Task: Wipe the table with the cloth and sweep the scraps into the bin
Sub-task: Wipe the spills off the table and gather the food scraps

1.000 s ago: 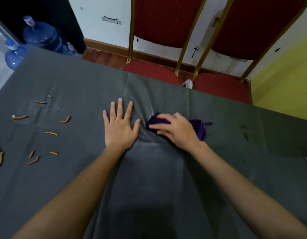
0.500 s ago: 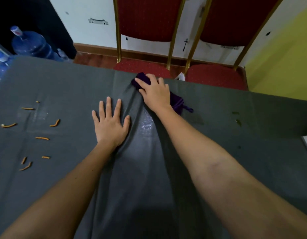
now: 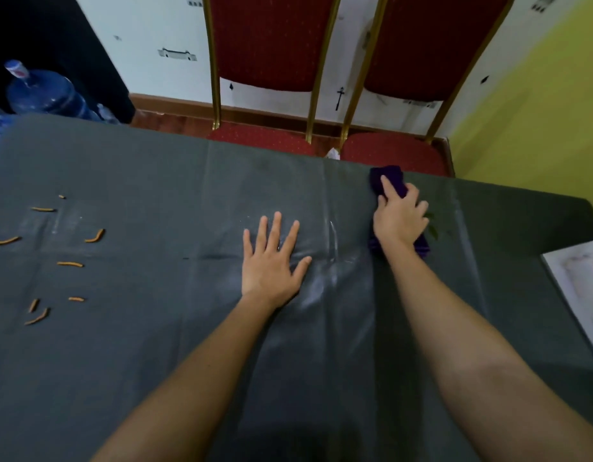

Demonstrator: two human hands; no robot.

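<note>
The right hand (image 3: 400,218) presses a dark purple cloth (image 3: 387,181) flat against the grey table (image 3: 138,361), close to the far edge and toward the right. The index finger lies stretched out over the cloth, and the other fingers curl down onto it, so the cloth is pinned rather than pinched. Its long axis runs roughly from the near side to the far side, with one end showing beyond the fingertips and the other under the wrist. The left hand (image 3: 271,261) lies open on the table, palm down with fingers spread and holding nothing; it seems to steady the table cover, which shows a wet streak just beside it. The scraps (image 3: 70,263), short orange strips, are scattered well to the left, far from the cloth and beyond the left hand. The left hand is the nearer one to them. To sweep them, the cloth would probably have to travel leftward across the table, past the left hand. No bin is in view, so its direction cannot be told.
</note>
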